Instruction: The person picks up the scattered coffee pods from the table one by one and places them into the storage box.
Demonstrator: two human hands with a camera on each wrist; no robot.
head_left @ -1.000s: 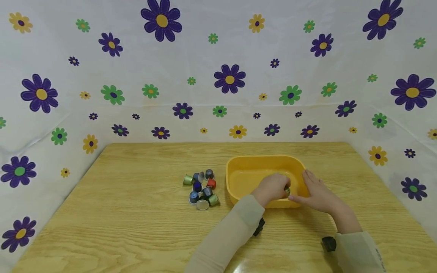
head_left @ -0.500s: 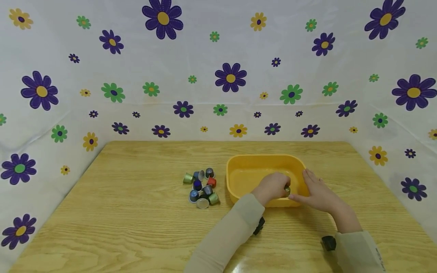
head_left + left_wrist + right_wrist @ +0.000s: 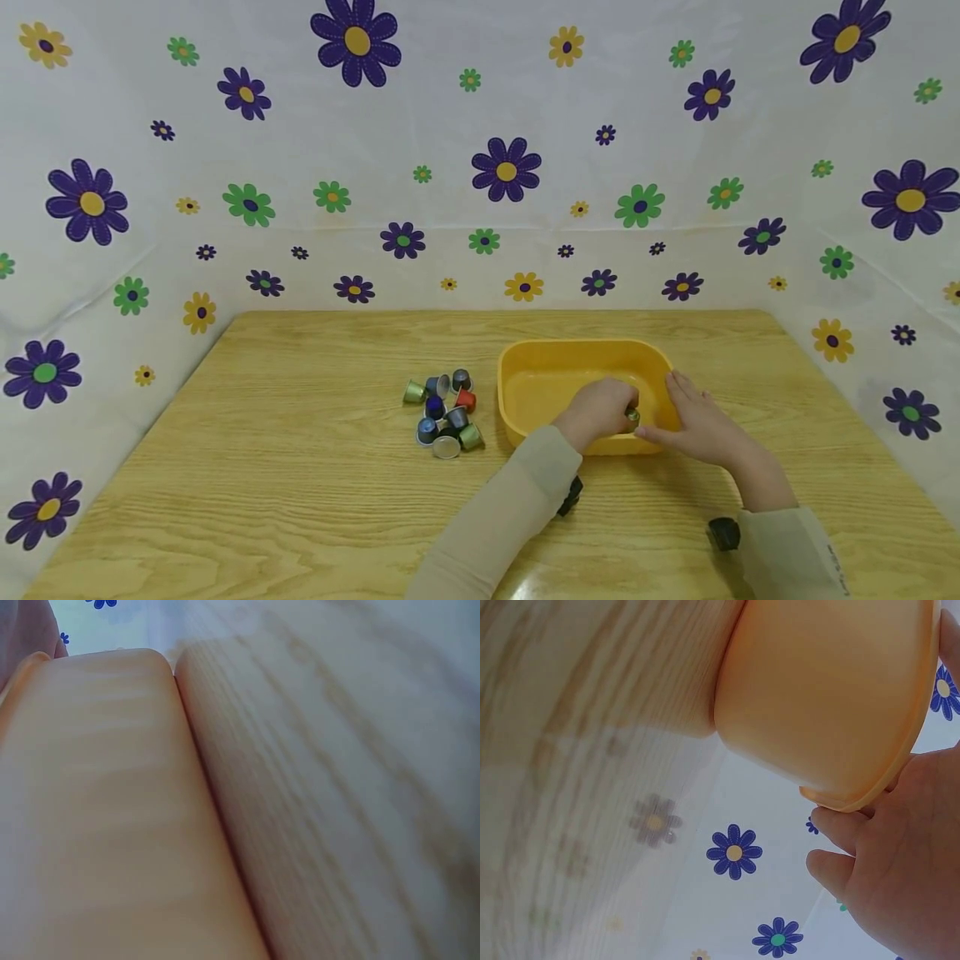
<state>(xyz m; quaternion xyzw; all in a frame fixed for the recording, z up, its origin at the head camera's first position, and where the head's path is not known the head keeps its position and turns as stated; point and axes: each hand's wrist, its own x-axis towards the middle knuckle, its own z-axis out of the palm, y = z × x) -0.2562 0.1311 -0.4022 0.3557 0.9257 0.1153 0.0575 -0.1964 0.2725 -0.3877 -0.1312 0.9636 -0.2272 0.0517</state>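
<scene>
A yellow-orange plastic basin (image 3: 525,387) stands right of the middle of the wooden table. My left hand (image 3: 600,408) reaches over its front rim with fingers curled, pinching a small greenish-gold coffee capsule (image 3: 632,415). Most of that capsule is hidden by the fingers. At the basin's front right corner, my right hand (image 3: 701,427) rests on the rim with straight, spread fingers, the thumb pointing toward the capsule. The right wrist view shows this hand (image 3: 907,847) against the basin's outer edge (image 3: 832,697). In the left wrist view the basin wall (image 3: 120,802) fills the left side.
Left of the basin lies a loose cluster of several coffee capsules, among them a red one (image 3: 466,400), a light blue one (image 3: 427,430) and a green one (image 3: 414,392). A white flower-print sheet (image 3: 420,108) encloses the table's back and sides.
</scene>
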